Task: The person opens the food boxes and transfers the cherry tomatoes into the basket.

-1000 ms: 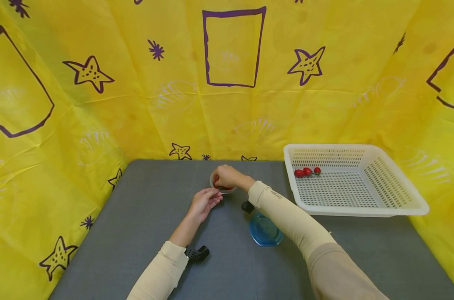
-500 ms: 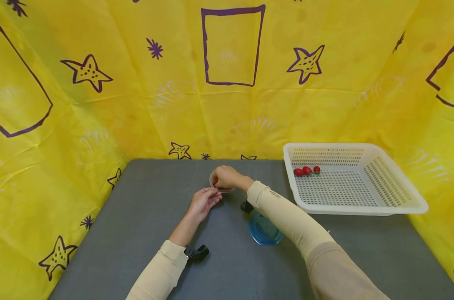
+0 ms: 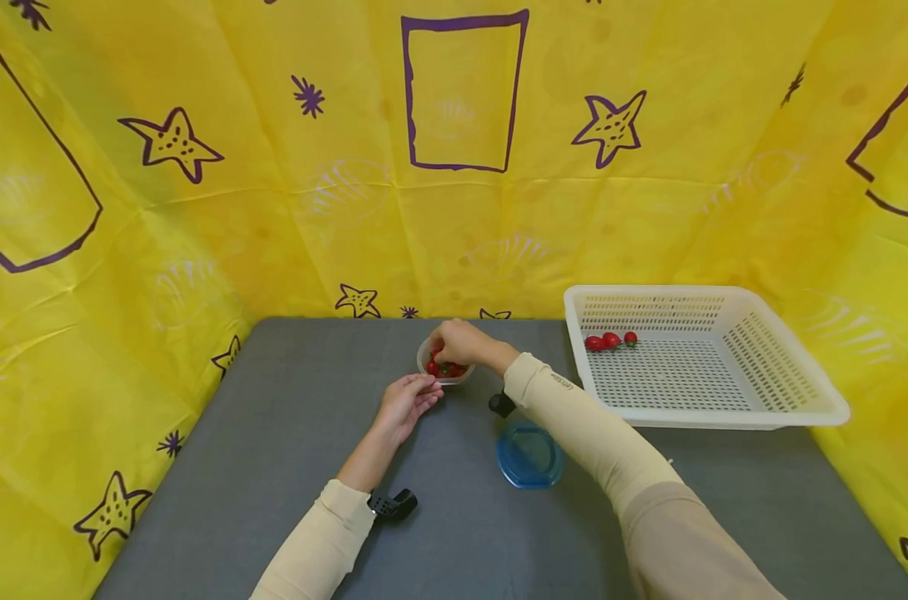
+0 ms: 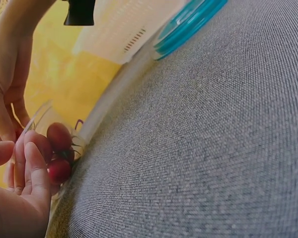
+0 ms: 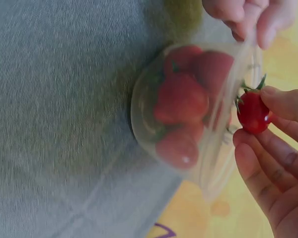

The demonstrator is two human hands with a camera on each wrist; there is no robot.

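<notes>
A small clear plastic container (image 3: 423,357) stands near the back of the table, several red cherry tomatoes (image 5: 181,101) inside it. My left hand (image 3: 406,407) pinches its near rim between thumb and fingers. Over the opening, my right hand (image 3: 466,342) holds one cherry tomato (image 5: 254,112) with a green calyx, gripped by thumb and fingertips just at the rim. In the left wrist view, the left fingers (image 4: 38,166) lie against the container's outside, next to the tomatoes seen through its wall.
A blue lid (image 3: 529,455) lies on the grey table (image 3: 454,517) beneath the right forearm. To the right stands a white perforated basket (image 3: 724,417) with 3 cherry tomatoes (image 3: 611,340) in its left back corner. A yellow patterned cloth (image 3: 311,233) hangs behind and at both sides.
My right hand has risen slightly out of the container, and the tomatoes inside now show more. My left hand has stayed at the rim.
</notes>
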